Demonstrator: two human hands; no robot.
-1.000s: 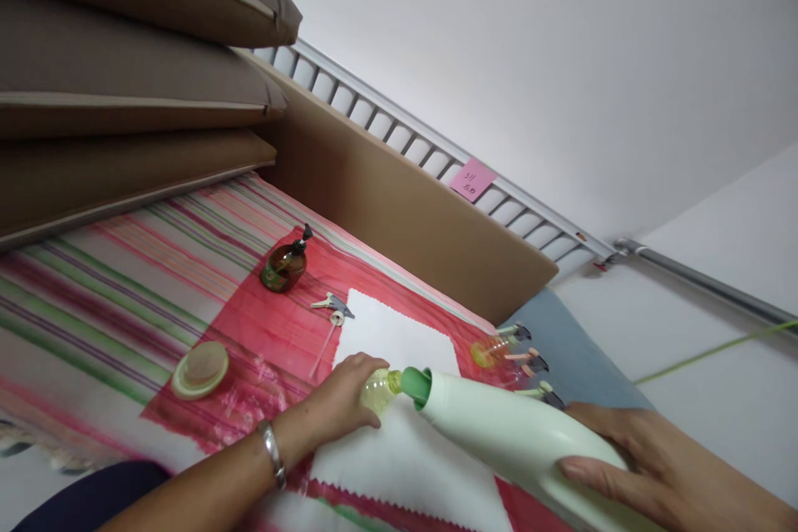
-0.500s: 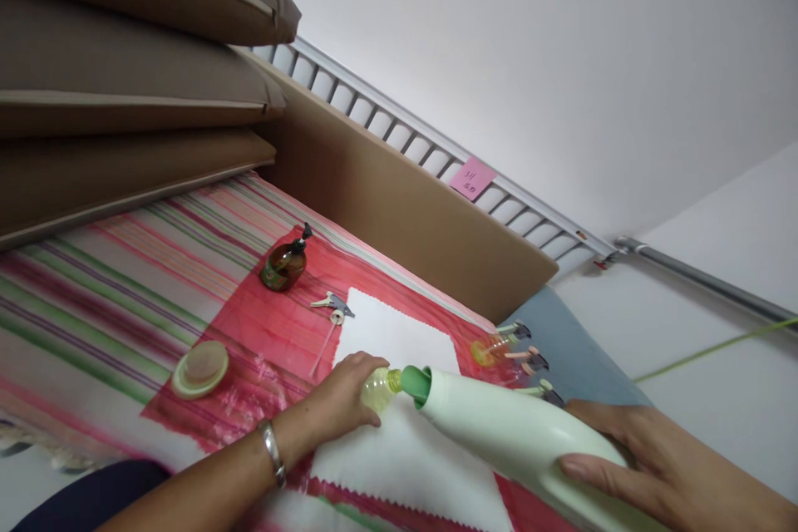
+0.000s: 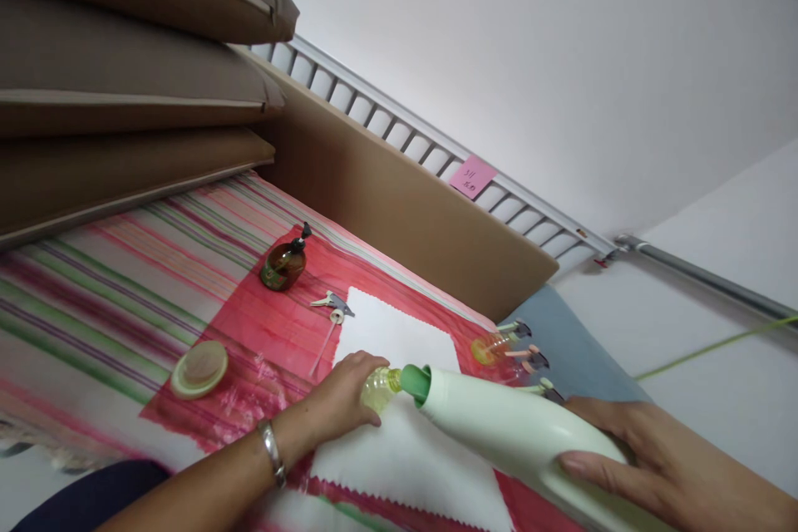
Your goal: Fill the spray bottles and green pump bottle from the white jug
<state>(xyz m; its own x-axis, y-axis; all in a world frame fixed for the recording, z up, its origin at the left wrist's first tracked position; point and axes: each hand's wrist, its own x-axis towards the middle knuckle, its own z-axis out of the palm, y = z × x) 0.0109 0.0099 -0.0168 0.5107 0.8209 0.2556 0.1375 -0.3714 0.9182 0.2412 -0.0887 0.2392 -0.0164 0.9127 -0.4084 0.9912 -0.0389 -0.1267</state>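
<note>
My left hand [image 3: 346, 399] is wrapped round a small clear yellowish bottle [image 3: 380, 389] whose top is uncapped. In my right hand [image 3: 642, 457] is a big pale green jug-like bottle [image 3: 504, 420], tipped over to the left. Its green spout [image 3: 416, 385] meets the small bottle's neck; whether liquid runs between them I cannot make out. Under both lies a white cloth [image 3: 399, 332] with zigzag edges. A loose trigger spray head [image 3: 337, 305] with its thin tube rests beside the cloth's far left corner.
A brown pump bottle [image 3: 283, 266] and a pale green cap [image 3: 199, 370] stand on a red plastic sheet [image 3: 249, 324]. Several spray bottles [image 3: 492, 347] are at the right. Brown cushions [image 3: 137, 58] tower at the left, and a brown board [image 3: 386, 199] leans before a radiator [image 3: 399, 137].
Both hands and both bottles stay almost where they were. The camera view has shifted very slightly.
</note>
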